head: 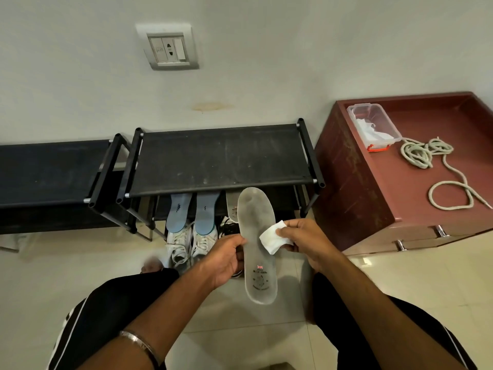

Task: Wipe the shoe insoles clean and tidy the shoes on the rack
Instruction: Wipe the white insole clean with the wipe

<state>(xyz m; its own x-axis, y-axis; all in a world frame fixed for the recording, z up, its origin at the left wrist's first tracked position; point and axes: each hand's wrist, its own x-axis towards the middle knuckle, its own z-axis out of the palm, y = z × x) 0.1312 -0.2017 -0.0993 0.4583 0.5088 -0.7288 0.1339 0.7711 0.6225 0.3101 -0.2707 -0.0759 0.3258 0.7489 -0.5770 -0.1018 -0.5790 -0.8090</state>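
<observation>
Left hand [226,259]: I see it gripping the grey foam insole [257,244] mid-left edge.
Right hand [298,236]: pinches folded white wipe [272,240] on insole's right edge.
Axis: near-to-far, between hands.

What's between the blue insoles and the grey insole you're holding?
In the head view, a second grey insole leans under the rack, between the blue insoles and the held grey insole; black laces below.

Even soft indoor light, faint shadows, wide-angle edge bending, sharp.
</observation>
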